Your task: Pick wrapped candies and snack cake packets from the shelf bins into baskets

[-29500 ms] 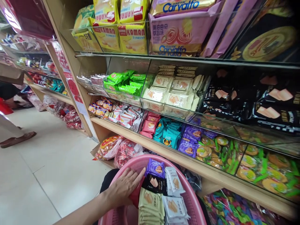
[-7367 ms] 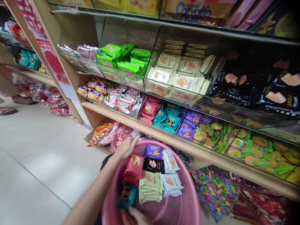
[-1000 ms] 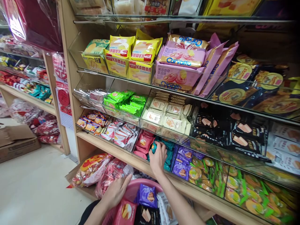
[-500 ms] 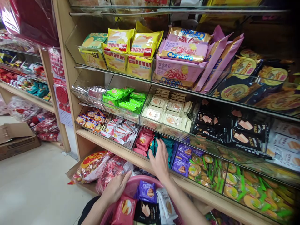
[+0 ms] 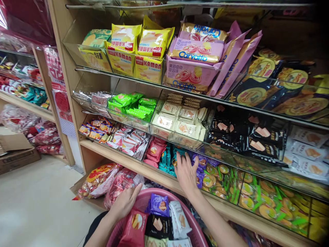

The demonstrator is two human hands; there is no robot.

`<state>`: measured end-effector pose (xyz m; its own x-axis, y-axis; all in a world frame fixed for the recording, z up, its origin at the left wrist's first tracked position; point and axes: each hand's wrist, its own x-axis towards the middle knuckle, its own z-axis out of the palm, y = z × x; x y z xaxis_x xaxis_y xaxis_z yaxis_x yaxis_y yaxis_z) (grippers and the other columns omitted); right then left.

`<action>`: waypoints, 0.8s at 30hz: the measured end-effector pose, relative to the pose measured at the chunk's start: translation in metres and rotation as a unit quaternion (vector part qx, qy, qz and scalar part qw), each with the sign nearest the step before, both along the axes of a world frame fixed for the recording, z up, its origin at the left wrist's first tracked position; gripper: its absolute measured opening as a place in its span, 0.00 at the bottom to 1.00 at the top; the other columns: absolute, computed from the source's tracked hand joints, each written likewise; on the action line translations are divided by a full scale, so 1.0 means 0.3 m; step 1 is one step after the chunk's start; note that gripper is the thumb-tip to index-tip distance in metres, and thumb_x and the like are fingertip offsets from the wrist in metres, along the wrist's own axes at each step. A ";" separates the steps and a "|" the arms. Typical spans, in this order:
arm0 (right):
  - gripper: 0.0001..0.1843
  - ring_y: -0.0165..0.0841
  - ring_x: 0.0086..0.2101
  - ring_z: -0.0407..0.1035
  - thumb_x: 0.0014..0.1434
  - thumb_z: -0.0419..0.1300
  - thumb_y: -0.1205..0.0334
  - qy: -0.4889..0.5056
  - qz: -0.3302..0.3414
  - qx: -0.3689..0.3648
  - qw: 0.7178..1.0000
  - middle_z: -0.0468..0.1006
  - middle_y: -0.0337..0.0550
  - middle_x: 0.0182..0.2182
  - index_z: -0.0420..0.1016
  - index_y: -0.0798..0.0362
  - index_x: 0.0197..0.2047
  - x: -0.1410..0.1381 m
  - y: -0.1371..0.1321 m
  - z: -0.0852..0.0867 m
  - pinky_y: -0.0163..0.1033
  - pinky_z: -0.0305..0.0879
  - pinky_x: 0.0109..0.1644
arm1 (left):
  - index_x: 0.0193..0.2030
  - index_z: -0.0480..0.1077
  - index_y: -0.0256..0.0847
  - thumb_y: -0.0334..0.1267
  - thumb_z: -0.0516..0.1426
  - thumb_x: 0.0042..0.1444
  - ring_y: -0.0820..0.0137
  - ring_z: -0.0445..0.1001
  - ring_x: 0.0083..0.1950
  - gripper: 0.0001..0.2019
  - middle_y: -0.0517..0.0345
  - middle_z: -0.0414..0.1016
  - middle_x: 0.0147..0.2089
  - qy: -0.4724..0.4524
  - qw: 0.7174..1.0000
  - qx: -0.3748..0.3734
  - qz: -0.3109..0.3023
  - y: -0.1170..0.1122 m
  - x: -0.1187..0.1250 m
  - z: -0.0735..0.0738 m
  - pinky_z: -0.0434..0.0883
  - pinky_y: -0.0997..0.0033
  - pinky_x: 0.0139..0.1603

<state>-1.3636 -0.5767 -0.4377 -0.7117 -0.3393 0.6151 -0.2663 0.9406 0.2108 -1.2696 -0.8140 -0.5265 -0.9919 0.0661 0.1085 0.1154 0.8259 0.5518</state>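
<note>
At the left rim of a pink plastic basket (image 5: pixel 199 219), my left hand (image 5: pixel 125 203) grips the edge, its fingers partly hidden. Inside the basket are a red snack packet (image 5: pixel 135 228), a purple cookie packet (image 5: pixel 158 204), a black wafer packet (image 5: pixel 158 226) and white wafer packets (image 5: pixel 179 219), with more at the bottom edge. My right hand (image 5: pixel 186 173) reaches into the lowest shelf row, fingers spread and holding nothing visible. It covers part of the teal packets (image 5: pixel 167 160), with purple packets (image 5: pixel 203 163) just to its right.
Clear dividers and a wooden shelf edge (image 5: pixel 108 154) front the lowest row. Above are cream wafer packets (image 5: pixel 167 120), green packets (image 5: pixel 140 109) and yellow Kaman packs (image 5: pixel 120 61). Bagged sweets (image 5: pixel 99 180) lie under the shelf; a cardboard box (image 5: pixel 17 152) stands on the floor at left.
My right hand has shifted right, from the left side of the teal packets toward the purple ones, with its fingers spreading. My left hand stays at the basket rim. The view has moved slightly.
</note>
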 end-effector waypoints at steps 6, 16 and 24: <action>0.27 0.49 0.52 0.61 0.57 0.48 0.75 0.000 -0.006 -0.001 1.000 0.75 0.57 0.43 0.61 0.60 0.61 0.014 -0.002 0.008 0.65 0.35 0.63 | 0.43 0.73 0.40 0.45 0.35 0.65 0.64 0.72 0.35 0.26 0.55 0.71 0.30 -0.046 0.999 0.006 0.008 0.016 0.003 0.039 0.61 0.70 0.38; 0.06 0.45 0.43 0.65 0.57 0.55 0.70 -0.044 -0.010 -0.031 0.998 0.76 0.52 0.35 0.71 0.56 0.37 0.046 -0.019 0.053 0.63 0.40 0.61 | 0.31 0.70 0.40 0.52 0.36 0.65 0.63 0.73 0.33 0.28 0.56 0.71 0.25 -0.056 0.995 0.065 0.044 0.032 0.010 0.066 0.58 0.70 0.35; 0.07 0.42 0.40 0.67 0.61 0.52 0.64 -0.017 0.044 -0.100 0.994 0.78 0.48 0.34 0.70 0.54 0.40 0.101 0.033 0.093 0.61 0.39 0.61 | 0.25 0.66 0.41 0.54 0.36 0.64 0.64 0.73 0.32 0.29 0.54 0.73 0.26 -0.063 0.994 0.078 0.050 0.032 0.007 0.070 0.59 0.69 0.35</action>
